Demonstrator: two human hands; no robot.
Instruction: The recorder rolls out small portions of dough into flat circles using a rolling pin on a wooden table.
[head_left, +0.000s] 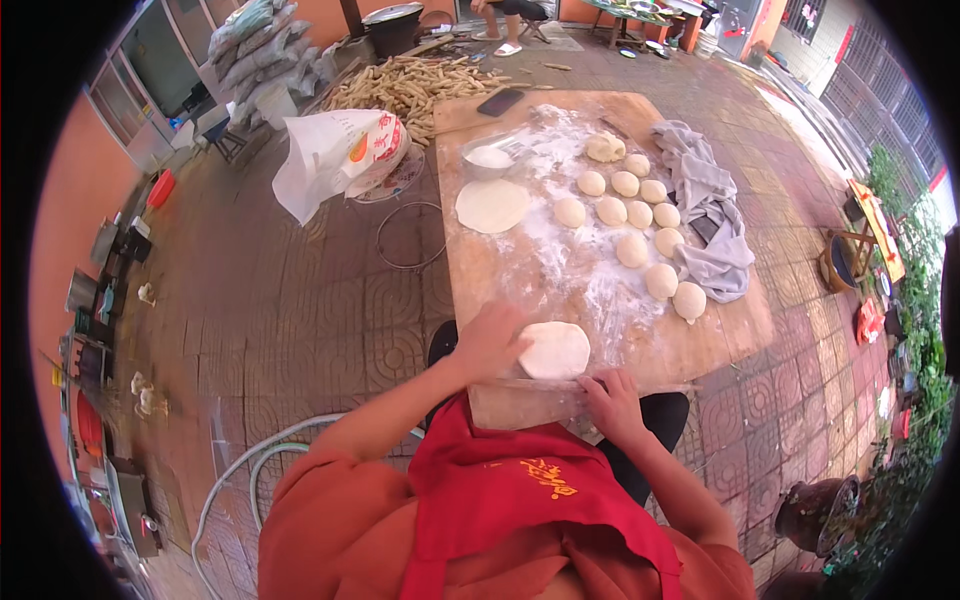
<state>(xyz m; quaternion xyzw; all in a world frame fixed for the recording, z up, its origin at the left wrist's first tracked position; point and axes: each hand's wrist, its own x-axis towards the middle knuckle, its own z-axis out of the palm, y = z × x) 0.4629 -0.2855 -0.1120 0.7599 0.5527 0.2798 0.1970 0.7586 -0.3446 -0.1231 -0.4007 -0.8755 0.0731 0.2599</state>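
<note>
A flattened round of dough (556, 351) lies near the front edge of a floured wooden board (495, 274). My left hand (491, 339) is blurred, its fingers at the left edge of that round; whether they pinch it is unclear. Along the board's near edge runs a thin wooden rolling pin (525, 383), with my right hand (616, 401) gripping it right of the dough. A wider rolled sheet of dough (493, 206) rests at the left side of the board. Several dough balls (632, 250) and a rougher dough lump (604, 147) sit on the right half.
A clear container of flour (489, 157) and a phone (500, 102) occupy the board's far left. Grey cloth (701, 202) lies along its right edge. Left of it are a white sack (345, 154) and a wire ring (410, 235). Corncobs (409, 86) and a seated person (511, 22) are beyond.
</note>
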